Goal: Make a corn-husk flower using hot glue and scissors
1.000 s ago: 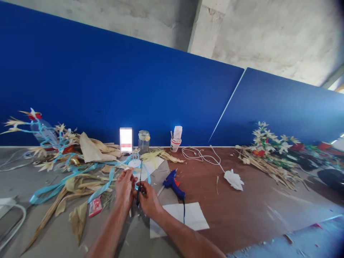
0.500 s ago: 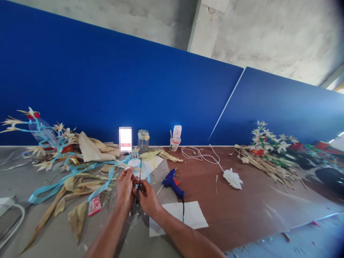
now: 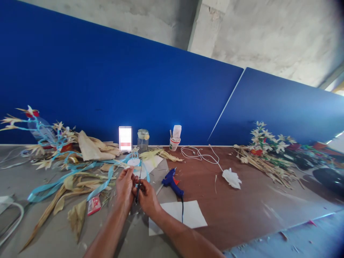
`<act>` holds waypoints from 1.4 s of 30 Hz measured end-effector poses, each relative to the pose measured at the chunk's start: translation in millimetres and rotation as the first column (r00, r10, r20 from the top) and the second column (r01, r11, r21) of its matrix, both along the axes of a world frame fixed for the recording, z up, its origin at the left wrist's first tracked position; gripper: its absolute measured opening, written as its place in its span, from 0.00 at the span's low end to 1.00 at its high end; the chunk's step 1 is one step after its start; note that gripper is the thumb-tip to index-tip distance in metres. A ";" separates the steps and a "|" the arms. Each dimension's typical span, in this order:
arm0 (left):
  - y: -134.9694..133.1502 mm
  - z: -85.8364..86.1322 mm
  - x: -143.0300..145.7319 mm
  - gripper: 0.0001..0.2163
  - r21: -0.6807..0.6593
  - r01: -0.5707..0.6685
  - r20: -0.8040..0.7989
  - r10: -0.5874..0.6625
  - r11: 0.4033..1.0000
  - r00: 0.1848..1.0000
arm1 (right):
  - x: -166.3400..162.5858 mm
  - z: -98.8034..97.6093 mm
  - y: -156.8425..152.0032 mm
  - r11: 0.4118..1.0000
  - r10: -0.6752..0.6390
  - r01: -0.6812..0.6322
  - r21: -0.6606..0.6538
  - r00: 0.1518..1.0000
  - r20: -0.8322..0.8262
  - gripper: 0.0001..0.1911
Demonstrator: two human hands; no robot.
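In front of me, my right hand is closed around the dark handles of a pair of scissors, whose thin blades point up and away from me. Close beside it, my left hand pinches a small pale husk strip near the blades. The fingers of both hands nearly touch, so part of the strip is hidden. Just beyond them lie a round white disc and light blue ribbon. To the right of my hands rests a blue glue gun.
Dried husks and a blue-stemmed flower piece crowd the left. A glass jar and a paper cup stand by the blue partition. White paper, a cable and crumpled tissue lie rightward.
Both hands keep the same hold and nearly the same place. The whole view has shifted very slightly; nothing on the table has visibly moved.
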State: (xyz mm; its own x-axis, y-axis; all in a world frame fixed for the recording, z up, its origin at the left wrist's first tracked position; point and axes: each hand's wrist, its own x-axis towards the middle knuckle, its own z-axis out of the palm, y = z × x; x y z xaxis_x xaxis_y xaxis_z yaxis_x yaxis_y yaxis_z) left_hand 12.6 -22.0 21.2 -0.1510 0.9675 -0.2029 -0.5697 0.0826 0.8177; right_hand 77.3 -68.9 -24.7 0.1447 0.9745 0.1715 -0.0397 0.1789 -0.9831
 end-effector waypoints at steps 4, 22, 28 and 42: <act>-1.8 4.6 1.0 0.15 -0.012 -0.005 -0.010 0.005 1.000 1.000 | -0.6 -2.9 1.7 1.000 0.001 0.000 0.012 0.999 -0.047 0.12; 0.6 4.3 -0.7 0.16 -0.008 -0.040 0.057 0.041 0.999 0.998 | 2.2 6.2 0.1 0.995 -0.013 -0.007 -0.099 0.979 -0.202 0.10; 3.7 4.3 -2.0 0.13 -0.014 0.061 -0.039 -0.062 0.998 0.997 | 33.6 28.2 8.5 0.984 -0.169 0.136 -0.119 0.927 -0.336 0.20; 3.0 -6.7 2.2 0.11 -0.015 0.344 -0.239 -0.338 0.939 0.910 | 51.9 24.1 19.6 0.985 -0.174 0.173 -0.023 0.983 -0.065 0.21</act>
